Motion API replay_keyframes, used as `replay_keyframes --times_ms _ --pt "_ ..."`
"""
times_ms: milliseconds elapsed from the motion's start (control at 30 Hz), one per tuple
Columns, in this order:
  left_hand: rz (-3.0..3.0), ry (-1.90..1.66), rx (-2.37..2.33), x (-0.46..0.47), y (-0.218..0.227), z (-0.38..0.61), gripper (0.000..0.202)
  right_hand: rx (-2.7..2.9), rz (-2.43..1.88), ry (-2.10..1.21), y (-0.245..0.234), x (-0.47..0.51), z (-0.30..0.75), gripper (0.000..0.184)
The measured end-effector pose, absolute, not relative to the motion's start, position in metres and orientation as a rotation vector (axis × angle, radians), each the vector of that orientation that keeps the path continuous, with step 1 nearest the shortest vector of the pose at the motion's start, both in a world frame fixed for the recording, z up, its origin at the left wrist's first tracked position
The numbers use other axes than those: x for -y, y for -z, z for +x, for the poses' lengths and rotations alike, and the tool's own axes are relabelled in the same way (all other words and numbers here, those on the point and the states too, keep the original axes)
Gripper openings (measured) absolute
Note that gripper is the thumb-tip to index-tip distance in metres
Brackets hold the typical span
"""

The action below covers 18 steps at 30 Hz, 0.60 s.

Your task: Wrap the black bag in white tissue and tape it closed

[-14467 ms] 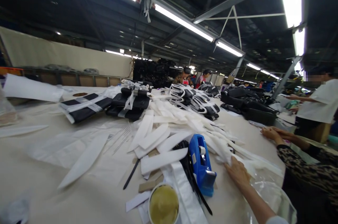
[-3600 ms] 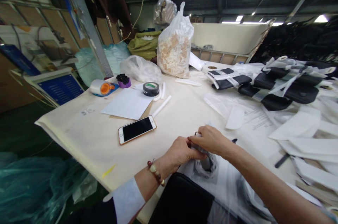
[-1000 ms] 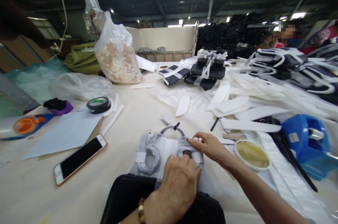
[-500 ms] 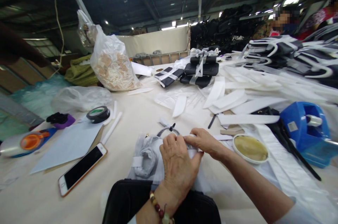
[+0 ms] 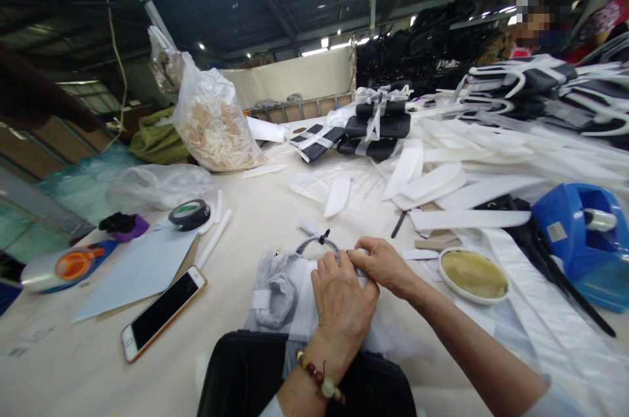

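A black bag (image 5: 246,371) lies at the table's near edge, with thin white wrapping paper (image 5: 304,318) over its far side. On that paper rests a looped bundle (image 5: 278,299) wrapped in the same white material. My left hand (image 5: 344,292), a beaded bracelet on its wrist, presses down with curled fingers on the wrapping. Touching it from the right, my right hand (image 5: 383,265) is closed, its fingertips pinching the wrapped part; what lies under the fingers is mostly hidden. Just beyond my hands a thin dark loop (image 5: 322,238) sticks out.
To the left lie a phone (image 5: 164,312), paper sheets (image 5: 142,273) and a black tape roll (image 5: 189,214). On the right are a round dish (image 5: 474,275), white foam strips (image 5: 472,219) and a blue tape dispenser (image 5: 555,233). Wrapped black bags (image 5: 376,125) are stacked farther back.
The view has shifted slightly, so the table things appear a little farther right. Both hands stay together at the wrapping, with my left fingers drawn slightly closer to the right hand.
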<state>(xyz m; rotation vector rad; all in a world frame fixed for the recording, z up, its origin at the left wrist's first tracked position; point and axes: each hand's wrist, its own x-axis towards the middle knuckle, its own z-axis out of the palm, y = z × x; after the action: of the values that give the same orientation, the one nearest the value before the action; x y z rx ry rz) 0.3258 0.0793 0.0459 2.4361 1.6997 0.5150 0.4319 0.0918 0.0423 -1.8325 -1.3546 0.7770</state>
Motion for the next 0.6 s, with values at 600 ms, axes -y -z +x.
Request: replay_keyframes --times_ms 600 --pt "2.574 -0.335 -1.535 -0.072 -0.049 0.318 0.025 1.178 -1.909 -0.657 -0.025 -0.096 0.436 0.018"
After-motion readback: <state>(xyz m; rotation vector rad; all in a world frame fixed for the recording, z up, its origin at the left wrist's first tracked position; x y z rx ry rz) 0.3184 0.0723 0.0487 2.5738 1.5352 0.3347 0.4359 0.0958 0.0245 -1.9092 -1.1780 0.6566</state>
